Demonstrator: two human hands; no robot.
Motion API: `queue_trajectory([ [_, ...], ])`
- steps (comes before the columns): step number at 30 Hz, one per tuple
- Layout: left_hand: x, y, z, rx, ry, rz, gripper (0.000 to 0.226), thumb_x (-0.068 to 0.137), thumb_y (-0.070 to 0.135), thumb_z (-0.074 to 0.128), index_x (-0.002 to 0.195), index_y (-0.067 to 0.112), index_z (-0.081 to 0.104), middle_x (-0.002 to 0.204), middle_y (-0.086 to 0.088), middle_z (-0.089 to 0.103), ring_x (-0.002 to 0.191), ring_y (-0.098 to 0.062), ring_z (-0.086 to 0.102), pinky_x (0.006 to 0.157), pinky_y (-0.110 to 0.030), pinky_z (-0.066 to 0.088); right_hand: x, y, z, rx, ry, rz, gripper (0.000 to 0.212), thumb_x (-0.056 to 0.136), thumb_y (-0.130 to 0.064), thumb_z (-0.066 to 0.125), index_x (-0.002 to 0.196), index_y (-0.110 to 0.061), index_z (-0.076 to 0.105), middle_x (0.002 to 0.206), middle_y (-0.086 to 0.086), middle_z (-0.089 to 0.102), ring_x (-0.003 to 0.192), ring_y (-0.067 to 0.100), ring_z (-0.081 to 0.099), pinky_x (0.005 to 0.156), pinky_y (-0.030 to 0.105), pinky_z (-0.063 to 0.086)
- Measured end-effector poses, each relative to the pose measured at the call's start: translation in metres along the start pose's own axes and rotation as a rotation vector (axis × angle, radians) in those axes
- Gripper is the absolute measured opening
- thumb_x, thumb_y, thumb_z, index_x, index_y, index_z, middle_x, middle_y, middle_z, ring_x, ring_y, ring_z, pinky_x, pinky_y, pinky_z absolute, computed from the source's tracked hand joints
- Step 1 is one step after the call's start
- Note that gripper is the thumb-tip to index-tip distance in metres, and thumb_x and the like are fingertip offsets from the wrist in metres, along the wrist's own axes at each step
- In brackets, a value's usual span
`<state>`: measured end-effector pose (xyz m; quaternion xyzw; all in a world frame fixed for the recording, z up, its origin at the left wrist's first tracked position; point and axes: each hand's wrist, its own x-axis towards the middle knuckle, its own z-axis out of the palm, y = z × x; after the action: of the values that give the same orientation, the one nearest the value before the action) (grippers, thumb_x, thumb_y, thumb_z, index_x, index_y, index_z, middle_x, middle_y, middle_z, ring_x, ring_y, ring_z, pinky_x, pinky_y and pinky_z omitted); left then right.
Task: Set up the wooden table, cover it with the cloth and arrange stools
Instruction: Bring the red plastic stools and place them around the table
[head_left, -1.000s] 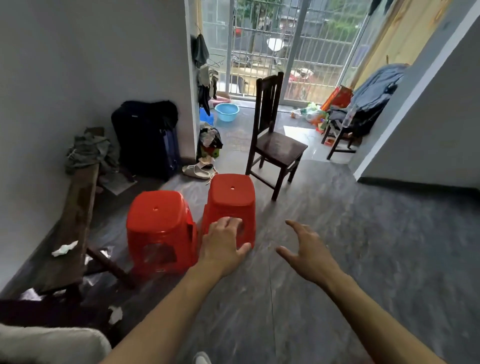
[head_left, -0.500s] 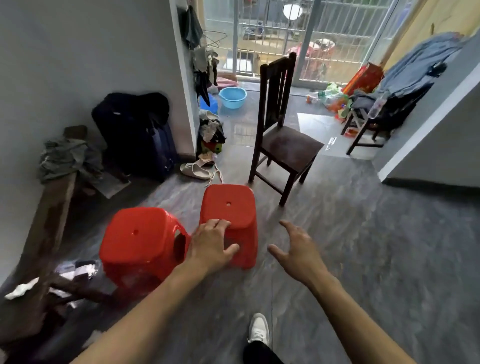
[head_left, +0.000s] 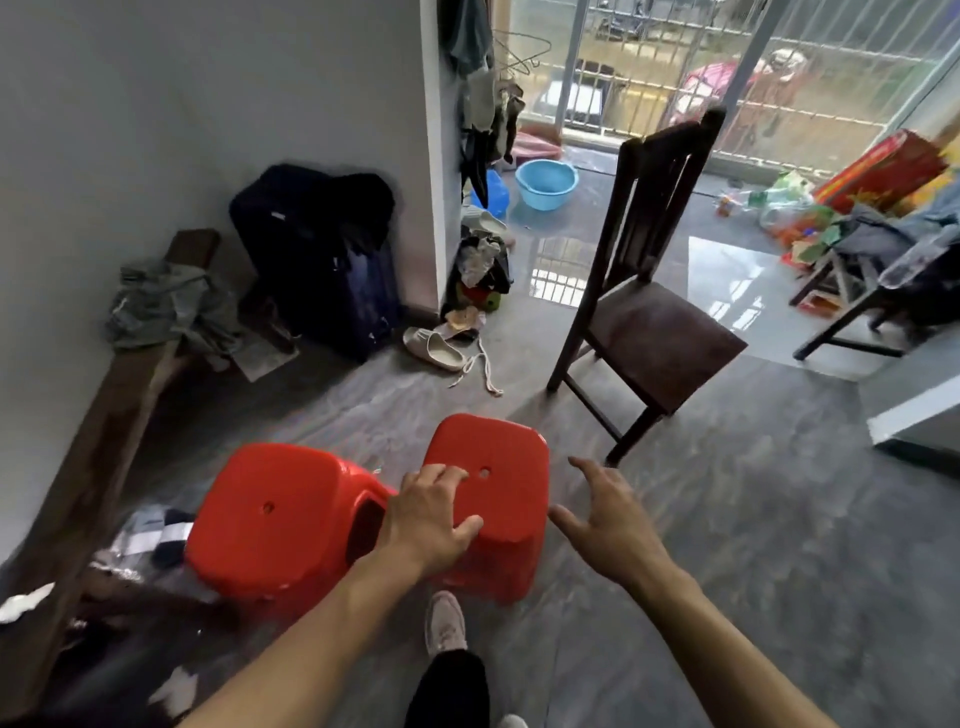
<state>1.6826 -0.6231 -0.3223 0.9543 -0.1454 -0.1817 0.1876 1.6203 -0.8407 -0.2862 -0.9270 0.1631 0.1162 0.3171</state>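
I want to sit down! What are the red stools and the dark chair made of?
The two red stools look like moulded plastic: glossy, one even colour, rounded corners, a small hole in each seat. The chair looks like dark varnished wood: a slatted back, straight legs, a faint sheen on the seat. Both are guesses from looks alone.

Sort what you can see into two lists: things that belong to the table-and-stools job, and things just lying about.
Belongs to the job:
left red stool
right red stool

Just lying about:
wooden chair
dark suitcase
blue basin
pale shoes
clothes heap
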Motion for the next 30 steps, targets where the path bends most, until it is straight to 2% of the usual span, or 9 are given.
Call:
queue_trajectory([
  [4, 0.07, -0.027, 0.029, -0.033, -0.094, -0.027, 0.067, 0.078, 0.057, 0.057, 0.136, 0.024, 0.05, 0.135, -0.001, 0.053, 0.125, -0.022, 0.048, 0.11, -0.034, 0.034, 0.066, 0.014, 0.027, -0.016, -0.03, 0.062, 0.072, 0.087, -0.041, 0.07, 0.148, -0.026, 0.036, 0.141, 0.006, 0.047, 0.128, 0.021, 0.048, 0.107, 0.035, 0.041],
  [7, 0.106, -0.045, 0.048, -0.04, -0.147, -0.068, 0.063, 0.082, 0.053, 0.062, 0.137, 0.025, 0.049, 0.137, 0.0, 0.051, 0.127, -0.022, 0.046, 0.11, -0.033, 0.034, 0.105, 0.027, 0.05, -0.013, -0.06, 0.1, 0.074, 0.087, -0.042, 0.07, 0.15, -0.024, 0.035, 0.143, 0.005, 0.046, 0.13, 0.021, 0.047, 0.109, 0.034, 0.039],
  [14, 0.18, -0.082, 0.098, -0.035, -0.181, -0.154, 0.062, 0.085, 0.05, 0.064, 0.139, 0.027, 0.046, 0.138, 0.001, 0.05, 0.128, -0.02, 0.045, 0.11, -0.031, 0.035, 0.196, 0.07, 0.113, 0.056, -0.127, 0.175, 0.077, 0.084, -0.041, 0.072, 0.15, -0.027, 0.034, 0.141, 0.005, 0.045, 0.128, 0.02, 0.046, 0.108, 0.034, 0.04],
  [19, 0.24, -0.098, 0.155, -0.064, -0.186, -0.201, 0.061, 0.087, 0.05, 0.062, 0.141, 0.028, 0.044, 0.142, -0.003, 0.048, 0.132, -0.025, 0.043, 0.113, -0.034, 0.032, 0.261, 0.123, 0.176, 0.058, -0.164, 0.24, 0.089, 0.078, -0.044, 0.078, 0.151, -0.03, 0.029, 0.146, 0.012, 0.037, 0.131, 0.03, 0.043, 0.109, 0.044, 0.041],
  [20, 0.25, -0.101, 0.166, -0.063, -0.193, -0.221, 0.062, 0.089, 0.052, 0.059, 0.144, 0.03, 0.041, 0.146, -0.006, 0.043, 0.135, -0.027, 0.039, 0.114, -0.036, 0.03, 0.269, 0.132, 0.186, 0.046, -0.162, 0.234, 0.093, 0.076, -0.045, 0.079, 0.152, -0.032, 0.027, 0.148, 0.013, 0.034, 0.132, 0.031, 0.041, 0.109, 0.046, 0.041],
  [22, 0.266, -0.108, 0.188, -0.035, -0.227, -0.277, 0.069, 0.091, 0.055, 0.054, 0.152, 0.036, 0.027, 0.159, -0.013, 0.023, 0.144, -0.033, 0.024, 0.119, -0.039, 0.02, 0.283, 0.147, 0.203, 0.019, -0.161, 0.219, 0.099, 0.074, -0.048, 0.08, 0.153, -0.037, 0.021, 0.153, 0.013, 0.024, 0.136, 0.034, 0.036, 0.11, 0.049, 0.04],
  [25, 0.279, -0.122, 0.218, 0.023, -0.28, -0.343, 0.085, 0.088, 0.059, 0.057, 0.153, 0.047, 0.005, 0.163, -0.017, -0.008, 0.148, -0.04, 0.008, 0.12, -0.045, 0.014, 0.299, 0.17, 0.224, -0.003, -0.187, 0.249, 0.109, 0.071, -0.05, 0.082, 0.153, -0.044, 0.011, 0.159, 0.017, 0.01, 0.14, 0.038, 0.029, 0.112, 0.051, 0.036],
  [27, 0.281, -0.131, 0.233, 0.023, -0.297, -0.393, 0.095, 0.082, 0.062, 0.064, 0.152, 0.051, 0.001, 0.161, -0.021, -0.006, 0.147, -0.043, 0.012, 0.12, -0.045, 0.016, 0.301, 0.18, 0.237, 0.001, -0.232, 0.281, 0.113, 0.069, -0.051, 0.083, 0.153, -0.047, 0.008, 0.159, 0.019, 0.005, 0.141, 0.04, 0.028, 0.113, 0.05, 0.035],
  [30, 0.282, -0.141, 0.245, 0.003, -0.3, -0.434, 0.108, 0.071, 0.066, 0.071, 0.149, 0.055, -0.003, 0.151, -0.023, 0.015, 0.141, -0.043, 0.025, 0.119, -0.044, 0.022, 0.298, 0.188, 0.253, 0.027, -0.266, 0.292, 0.119, 0.067, -0.048, 0.085, 0.151, -0.051, 0.001, 0.158, 0.018, 0.005, 0.138, 0.041, 0.032, 0.113, 0.049, 0.035],
])
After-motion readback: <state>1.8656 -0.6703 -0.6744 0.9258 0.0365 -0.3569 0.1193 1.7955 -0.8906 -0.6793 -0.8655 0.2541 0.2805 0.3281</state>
